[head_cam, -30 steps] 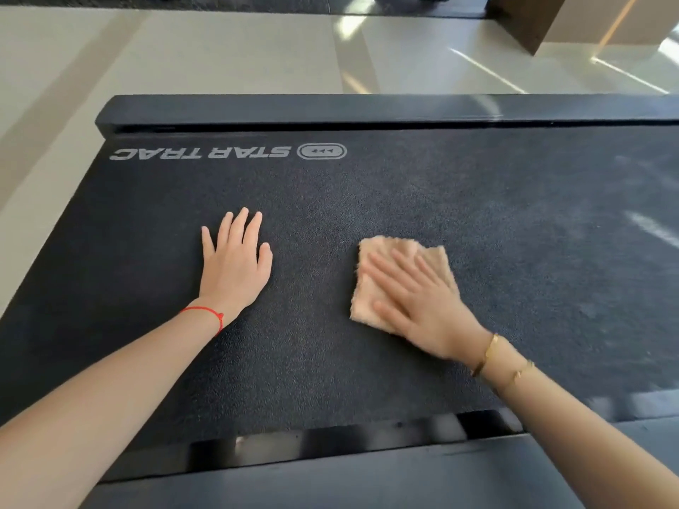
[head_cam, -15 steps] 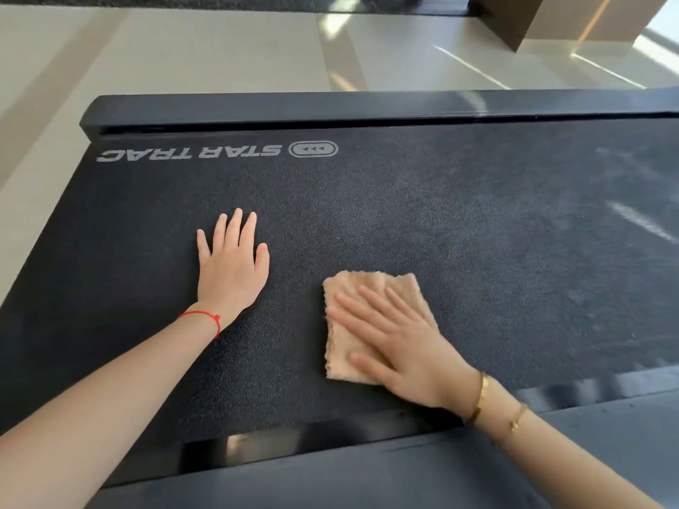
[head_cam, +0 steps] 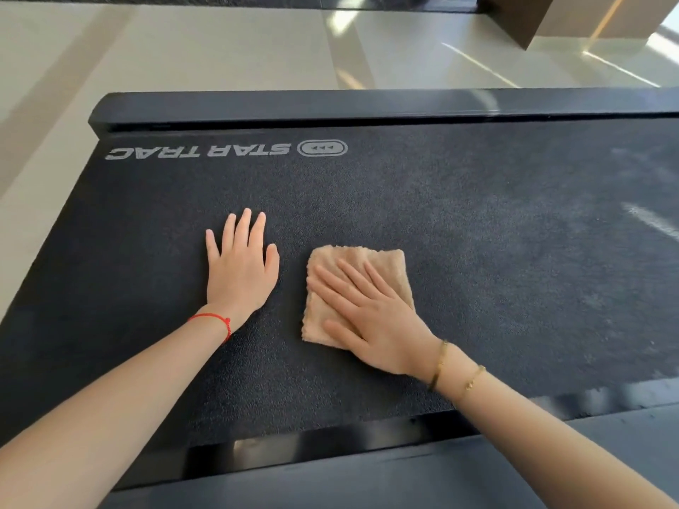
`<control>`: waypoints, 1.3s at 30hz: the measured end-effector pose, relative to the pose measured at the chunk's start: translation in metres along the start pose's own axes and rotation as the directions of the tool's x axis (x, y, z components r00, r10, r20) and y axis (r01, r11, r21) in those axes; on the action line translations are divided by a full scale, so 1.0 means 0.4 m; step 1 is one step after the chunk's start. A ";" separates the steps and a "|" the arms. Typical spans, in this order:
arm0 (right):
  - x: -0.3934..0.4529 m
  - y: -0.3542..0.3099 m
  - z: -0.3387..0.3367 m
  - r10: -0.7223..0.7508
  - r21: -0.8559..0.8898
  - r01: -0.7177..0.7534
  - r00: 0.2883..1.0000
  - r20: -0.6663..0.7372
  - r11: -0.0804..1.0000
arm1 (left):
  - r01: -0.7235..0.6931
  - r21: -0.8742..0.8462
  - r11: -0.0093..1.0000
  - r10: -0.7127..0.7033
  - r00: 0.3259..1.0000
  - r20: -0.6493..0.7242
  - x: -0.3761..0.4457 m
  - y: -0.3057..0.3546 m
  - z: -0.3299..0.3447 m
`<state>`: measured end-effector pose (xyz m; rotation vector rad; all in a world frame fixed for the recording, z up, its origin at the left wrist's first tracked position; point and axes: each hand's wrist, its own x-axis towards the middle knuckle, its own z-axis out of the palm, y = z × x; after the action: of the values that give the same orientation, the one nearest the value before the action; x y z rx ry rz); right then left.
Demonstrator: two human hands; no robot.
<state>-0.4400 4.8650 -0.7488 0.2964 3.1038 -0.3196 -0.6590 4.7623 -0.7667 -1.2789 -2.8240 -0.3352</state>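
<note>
Left hand lies flat on the black treadmill belt, fingers straight and close together, holding nothing, red string bracelet at the wrist. Just beside it, apart, the folded beige cloth lies on the belt. Right hand presses on the cloth, fingers straight, slightly spread. Gold bracelets circle that wrist.

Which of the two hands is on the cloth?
The right hand, the one with gold bracelets at its wrist: it lies flat on the tan cloth. The left hand, with the red string, rests on the bare treadmill belt beside it.
</note>
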 end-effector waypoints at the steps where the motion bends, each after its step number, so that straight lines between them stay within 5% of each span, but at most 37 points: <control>1: -0.009 0.010 -0.002 -0.023 0.007 0.023 1.000 0.003 1.000 | -0.001 -0.001 1.000 0.001 1.000 0.000 0.000 -0.001 0.001; 5: 0.037 0.153 -0.033 0.123 -0.006 -0.123 0.992 -0.018 0.992 | 0.003 0.003 1.000 -0.003 1.000 0.002 0.005 -0.005 0.008; 11: 0.280 0.288 -0.071 0.461 0.032 -0.460 0.887 -0.036 0.887 | 0.014 0.027 1.000 -0.013 1.000 -0.007 0.008 0.001 0.008; 19: 0.266 0.161 -0.026 -0.009 0.008 0.009 1.000 -0.013 1.000 | 0.007 0.054 0.999 -0.008 1.000 0.006 0.003 0.000 0.005; 26: 0.398 0.433 -0.095 0.331 -0.027 -0.333 0.942 -0.054 0.943 | 0.018 0.087 0.996 -0.019 1.000 0.008 0.010 0.004 0.007; 30: 0.596 0.434 -0.112 0.419 0.021 -0.418 0.908 0.000 0.908 | 0.020 0.097 0.995 -0.022 1.000 0.020 0.013 0.008 0.003; 36: 0.740 0.113 -0.051 0.014 -0.071 -0.008 0.997 0.072 0.997 | 0.027 0.099 0.995 -0.030 0.999 0.034 0.017 0.011 -0.003; 39: 0.703 0.102 -0.033 -0.111 -0.036 0.113 0.991 0.071 0.993 | 0.021 0.080 0.997 -0.024 0.999 0.035 0.016 0.007 -0.004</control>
<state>-0.7083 4.9592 -0.7515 0.1081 3.0608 -0.2625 -0.6611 4.7684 -0.7637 -1.2516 -2.8516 -0.2001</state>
